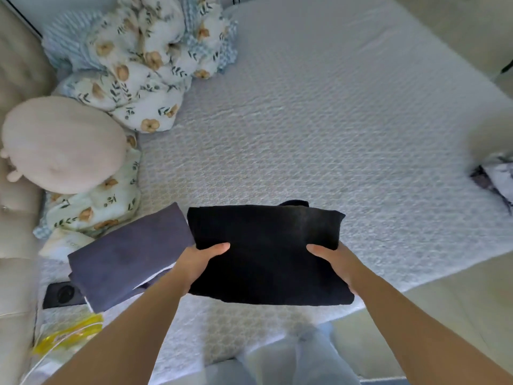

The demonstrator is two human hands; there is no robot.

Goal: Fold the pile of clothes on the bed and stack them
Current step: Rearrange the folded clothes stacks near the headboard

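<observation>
A folded black garment [266, 240] hangs just above the near edge of the bed, held flat between both hands. My left hand [198, 263] grips its left side with the thumb on top. My right hand [336, 261] grips its right side the same way, fingers hidden underneath. To the left lies a folded grey-blue garment [125, 259] on the bed, its right edge touching or just under the black one.
The white quilted mattress [319, 134] stretches away ahead. A floral duvet [144, 65] and a round beige plush pillow [61, 143] are bunched at the left. A patterned cloth [494, 179] lies at the right edge. A yellow packet [69, 333] and a black device [62, 294] sit near left.
</observation>
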